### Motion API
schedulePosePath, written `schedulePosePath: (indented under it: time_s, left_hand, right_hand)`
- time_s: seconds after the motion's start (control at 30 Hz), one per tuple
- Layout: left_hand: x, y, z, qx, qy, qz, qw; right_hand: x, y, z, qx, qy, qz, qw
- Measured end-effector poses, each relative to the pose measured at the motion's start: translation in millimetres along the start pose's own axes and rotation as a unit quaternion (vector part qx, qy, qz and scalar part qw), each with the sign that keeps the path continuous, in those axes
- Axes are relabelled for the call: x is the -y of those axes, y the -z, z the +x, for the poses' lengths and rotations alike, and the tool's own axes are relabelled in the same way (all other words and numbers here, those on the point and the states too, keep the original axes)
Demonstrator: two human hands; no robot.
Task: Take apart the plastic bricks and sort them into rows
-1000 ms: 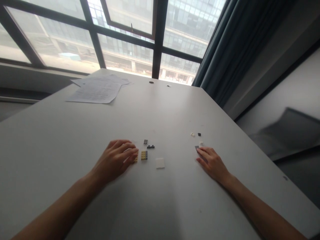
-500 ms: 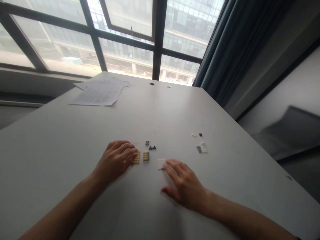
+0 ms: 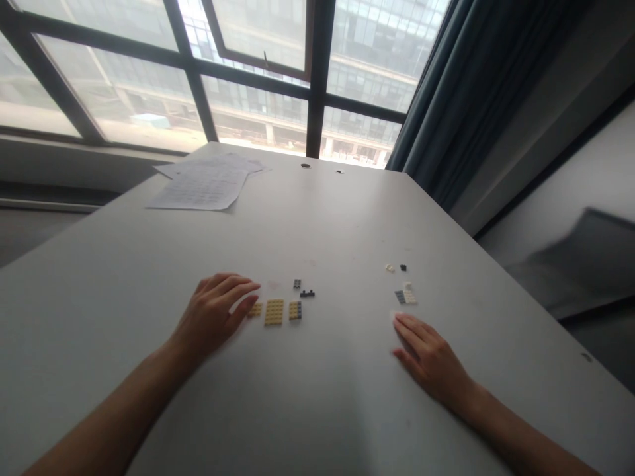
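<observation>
My left hand [image 3: 214,311] rests over the table on the left. Its fingers are stretched out and apart from the thumb, which is at a small yellow toy brick plate [image 3: 255,309], partly covered by the hand. Beside that lies a larger yellow brick plate [image 3: 274,312], then a yellow and grey brick piece [image 3: 295,310]. My right hand [image 3: 432,350] lies low on the right, fingers out flat and thumb apart. Its fingertips touch a small white piece [image 3: 393,315], mostly hidden under them. Just beyond are joined white and grey brick pieces [image 3: 407,295].
A small grey brick [image 3: 297,283] and a dark bar-shaped piece [image 3: 307,293] lie behind the yellow pieces. Farther right are a small white piece [image 3: 389,268] and a black piece [image 3: 403,268]. Paper sheets [image 3: 201,188] lie at the table's far left, before the window.
My right hand has slid right across the table with the white piece at its fingertips. My left hand has moved slightly left, uncovering the larger yellow plate.
</observation>
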State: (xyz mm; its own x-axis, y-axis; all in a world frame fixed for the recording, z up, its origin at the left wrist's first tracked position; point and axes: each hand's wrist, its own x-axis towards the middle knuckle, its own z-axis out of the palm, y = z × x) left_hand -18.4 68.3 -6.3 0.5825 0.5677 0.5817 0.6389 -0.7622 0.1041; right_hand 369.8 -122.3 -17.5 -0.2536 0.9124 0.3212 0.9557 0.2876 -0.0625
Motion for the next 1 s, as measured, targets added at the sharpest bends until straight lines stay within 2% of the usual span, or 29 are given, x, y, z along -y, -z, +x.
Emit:
schedulePosePath:
  time_s: [0.1, 0.2, 0.3, 0.5, 0.6, 0.8, 1.0]
  left_hand:
    - [-3.4, 2.2, 1.6, -0.001, 0.001, -0.005, 1.0]
    - [-7.4, 5.6, 0.9, 0.005, -0.006, -0.007, 1.0]
    - [-10.5, 11.0, -5.7, 0.034, -0.02, -0.003, 0.999]
    - [-20.1, 19.6, -32.8, 0.133, -0.043, 0.005, 0.99]
    - [-27.4, 17.8, -42.6, 0.167, -0.061, 0.013, 0.984]
    - [-31.8, 8.2, -43.4, 0.243, -0.074, -0.006, 0.967]
    - [-33.7, 6.5, -42.7, 0.259, -0.065, 0.001, 0.964]
  right_hand:
    - [-13.3, 0.0, -5.0, -0.004, 0.0, -0.005, 1.0]
    - [-5.0, -1.2, 3.6, -0.032, 0.01, -0.003, 0.999]
    - [26.3, -3.1, 27.1, -0.047, 0.047, 0.02, 0.998]
    - [110.3, -17.6, 95.5, -0.003, 0.134, 0.096, 0.986]
    - [130.5, -28.5, 114.4, 0.01, 0.133, 0.111, 0.985]
    - [128.7, -37.3, 116.9, 0.036, 0.113, 0.105, 0.987]
    - [109.8, -29.5, 106.1, 0.04, 0.112, 0.079, 0.99]
